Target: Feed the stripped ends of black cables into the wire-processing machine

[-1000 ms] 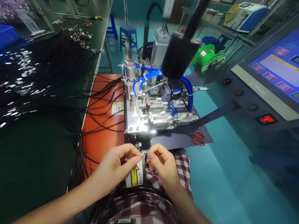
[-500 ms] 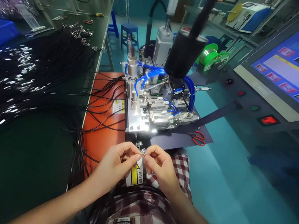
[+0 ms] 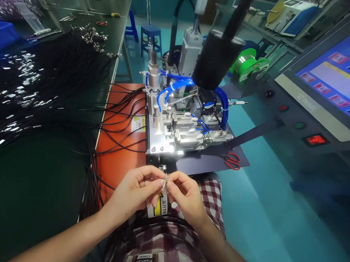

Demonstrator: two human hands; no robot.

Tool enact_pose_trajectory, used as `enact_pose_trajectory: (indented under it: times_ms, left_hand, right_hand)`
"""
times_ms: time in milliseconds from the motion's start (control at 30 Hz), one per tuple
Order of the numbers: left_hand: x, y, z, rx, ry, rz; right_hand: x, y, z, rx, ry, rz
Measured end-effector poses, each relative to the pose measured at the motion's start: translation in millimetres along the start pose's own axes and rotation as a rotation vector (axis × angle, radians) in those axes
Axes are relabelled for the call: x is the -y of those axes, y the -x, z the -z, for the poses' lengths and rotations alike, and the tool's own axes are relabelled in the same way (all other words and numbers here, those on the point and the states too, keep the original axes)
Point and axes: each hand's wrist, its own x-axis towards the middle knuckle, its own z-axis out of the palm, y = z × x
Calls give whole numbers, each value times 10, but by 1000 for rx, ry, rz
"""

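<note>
Both my hands meet in front of the machine's near edge, just above my lap. My left hand (image 3: 139,187) is closed, thumb and index finger pinching the end of some thin wires (image 3: 166,179). Against it, my right hand (image 3: 186,195) pinches the same wires from the other side, fingertips almost touching. Most of the wires are hidden by the fingers; a few light-coloured strands show between them. Just beyond is the metal machine (image 3: 189,131) with blue air tubes (image 3: 179,85). Below the fingers lies a yellow-and-white label (image 3: 158,205).
Black cables (image 3: 123,119) cross an orange board (image 3: 118,163) into the machine's left side. A large heap of black cables (image 3: 49,79) covers the left bench. Red-handled scissors (image 3: 233,161) lie on the right of the base plate. A screen panel (image 3: 324,87) leans in at right, and a green solder spool (image 3: 247,64) stands behind.
My right fingertips have shifted slightly left and closer to my left ones. Fewer coloured strands show between the fingers now. The machine and cables stay put.
</note>
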Motion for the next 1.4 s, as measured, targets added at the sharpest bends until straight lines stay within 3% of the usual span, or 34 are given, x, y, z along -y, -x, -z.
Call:
enact_pose_trajectory:
  times_ms: [133,467,600,833,1100,1400]
  left_hand:
    - [44,-13,13,-51,1,59]
    - [103,-12,-24,-148,-22,53]
    - [107,-23,-18,-165,-24,89]
    - [114,-44,-20,-133,-12,76]
    - [116,-35,-16,-144,-32,84]
    - [117,-43,-22,-132,-3,86]
  right_hand:
    - [21,24,-22,-8,49,2]
    - [-25,119,-204,-119,292,125]
    - [-19,97,-169,-140,371,136]
    - [161,44,73,-100,253,87]
    - [120,47,-18,-166,320,172]
    - [76,44,-49,-130,166,62]
